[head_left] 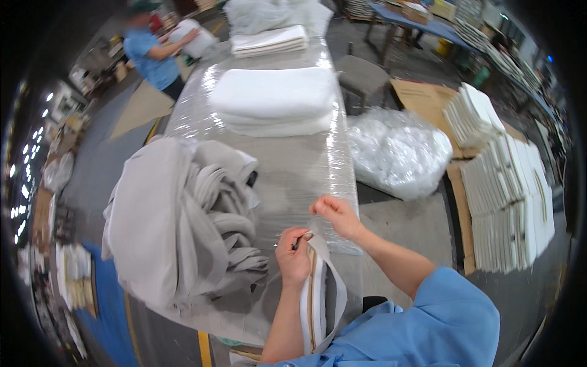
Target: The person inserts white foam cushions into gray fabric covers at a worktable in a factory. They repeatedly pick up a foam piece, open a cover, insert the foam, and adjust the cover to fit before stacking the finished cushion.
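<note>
My left hand point(293, 254) is closed on the upper end of a grey fabric cover point(337, 287). A white strip with a brown line point(313, 293) runs down the cover's open edge toward my body. A small dark object point(296, 243) shows between my left fingers; its kind is unclear. My right hand point(336, 214) is raised just beyond the left one, its fingers curled together. Whatever it may be pinching is too small to make out. Left of my hands lies a big heap of grey fabric covers point(162, 220), loosely folded over one another.
Folded white padding point(275, 98) lies farther up the plastic-wrapped table point(287, 165), with more stacked cloth point(269, 41) behind. To the right are a bag of clear plastic point(397, 150) and stacked white panels point(507, 196) on cardboard. Another person point(150, 55) stands at the far left.
</note>
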{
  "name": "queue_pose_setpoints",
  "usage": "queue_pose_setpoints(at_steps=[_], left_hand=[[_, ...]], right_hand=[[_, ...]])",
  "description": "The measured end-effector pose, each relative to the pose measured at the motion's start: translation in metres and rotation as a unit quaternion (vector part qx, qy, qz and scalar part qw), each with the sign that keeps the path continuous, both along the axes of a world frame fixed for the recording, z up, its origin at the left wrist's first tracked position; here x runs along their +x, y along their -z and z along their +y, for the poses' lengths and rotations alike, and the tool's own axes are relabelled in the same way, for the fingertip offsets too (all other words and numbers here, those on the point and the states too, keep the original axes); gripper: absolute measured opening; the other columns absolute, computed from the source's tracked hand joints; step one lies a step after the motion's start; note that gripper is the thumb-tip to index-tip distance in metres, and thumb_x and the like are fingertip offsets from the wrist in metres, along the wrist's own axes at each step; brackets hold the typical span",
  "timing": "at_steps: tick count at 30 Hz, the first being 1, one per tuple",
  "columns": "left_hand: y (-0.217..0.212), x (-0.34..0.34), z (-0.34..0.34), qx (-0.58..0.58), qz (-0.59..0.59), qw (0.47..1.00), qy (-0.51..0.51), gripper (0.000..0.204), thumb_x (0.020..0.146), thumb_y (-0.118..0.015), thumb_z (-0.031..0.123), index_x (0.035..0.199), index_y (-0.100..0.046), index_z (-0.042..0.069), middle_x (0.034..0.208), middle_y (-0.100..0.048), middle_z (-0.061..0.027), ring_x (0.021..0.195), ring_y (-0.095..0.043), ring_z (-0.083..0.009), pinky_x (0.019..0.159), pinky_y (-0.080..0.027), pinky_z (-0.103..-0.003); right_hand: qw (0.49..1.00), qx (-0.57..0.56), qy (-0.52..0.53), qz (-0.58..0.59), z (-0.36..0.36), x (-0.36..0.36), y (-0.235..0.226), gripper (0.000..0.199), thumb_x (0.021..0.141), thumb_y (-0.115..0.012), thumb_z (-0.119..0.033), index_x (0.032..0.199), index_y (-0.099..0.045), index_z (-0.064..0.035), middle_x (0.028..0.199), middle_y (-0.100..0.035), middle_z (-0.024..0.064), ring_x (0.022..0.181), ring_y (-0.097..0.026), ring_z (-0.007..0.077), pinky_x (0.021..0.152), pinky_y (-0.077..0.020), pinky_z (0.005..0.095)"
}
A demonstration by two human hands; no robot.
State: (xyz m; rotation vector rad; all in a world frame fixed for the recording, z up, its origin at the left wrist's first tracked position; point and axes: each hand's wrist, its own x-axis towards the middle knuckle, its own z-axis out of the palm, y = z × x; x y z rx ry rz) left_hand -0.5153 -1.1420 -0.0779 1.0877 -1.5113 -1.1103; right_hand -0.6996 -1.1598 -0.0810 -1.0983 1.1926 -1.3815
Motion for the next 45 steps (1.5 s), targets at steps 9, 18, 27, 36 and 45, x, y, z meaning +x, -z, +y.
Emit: queue_pose_setpoints(at_steps=[9, 18, 27, 36, 45], left_hand=[[0.021, 0.103, 0.075, 0.172, 0.07, 0.976, -0.113, 0.032, 0.112, -0.055, 0.027, 0.137, -0.061, 0.009, 0.12, -0.068, -0.0052, 0.117, -0.06, -0.0151, 0.109, -0.044, -0.031], [0.044, 0.168, 0.354, 0.31, 0.182, 0.911, -0.204, 0.066, 0.114, -0.032, 0.056, 0.157, -0.051, 0.01, 0.149, -0.059, -0.011, 0.142, -0.049, -0.0265, 0.119, -0.036, -0.042], [0.06, 0.122, 0.377, 0.276, 0.414, 0.728, -0.471, 0.086, 0.105, -0.043, 0.073, 0.158, -0.048, 0.005, 0.151, -0.057, -0.011, 0.139, -0.051, -0.0232, 0.117, -0.038, -0.04], [-0.013, 0.173, 0.549, 0.208, 0.355, 0.783, -0.467, 0.076, 0.097, -0.075, 0.052, 0.15, -0.053, 0.002, 0.135, -0.067, -0.0098, 0.123, -0.063, -0.0197, 0.107, -0.049, -0.035], [-0.068, 0.169, 0.696, -0.092, 0.525, 0.686, -0.495, 0.063, 0.101, -0.072, 0.045, 0.145, -0.057, 0.003, 0.137, -0.068, -0.0108, 0.124, -0.066, -0.0244, 0.109, -0.053, -0.043]], right_hand=[[0.984, -0.027, -0.113, 0.134, -0.003, 0.016, 0.029, 0.044, 0.104, -0.051, -0.037, 0.093, -0.075, -0.0017, 0.099, -0.073, 0.0112, 0.102, -0.065, 0.0247, 0.099, -0.0454, 0.038], [0.981, 0.081, -0.176, -0.004, -0.02, 0.012, 0.055, 0.056, 0.105, -0.05, -0.051, 0.128, -0.062, -0.0018, 0.127, -0.066, 0.0155, 0.12, -0.062, 0.0326, 0.112, -0.0454, 0.0501], [0.929, -0.083, -0.191, 0.305, -0.004, 0.072, -0.041, 0.064, 0.108, -0.058, -0.04, 0.156, -0.048, 0.0006, 0.157, -0.052, 0.0201, 0.146, -0.047, 0.0299, 0.125, -0.0315, 0.0453], [0.83, 0.119, -0.516, 0.176, 0.189, 0.105, -0.089, 0.063, 0.107, -0.064, -0.033, 0.155, -0.048, 0.0042, 0.155, -0.055, 0.015, 0.142, -0.051, 0.024, 0.119, -0.0383, 0.038], [0.746, 0.129, -0.592, -0.276, 0.326, 0.163, -0.131, 0.056, 0.103, -0.06, -0.026, 0.156, -0.043, -0.0161, 0.145, -0.06, 0.0106, 0.133, -0.059, 0.0372, 0.113, -0.0459, 0.0576]])
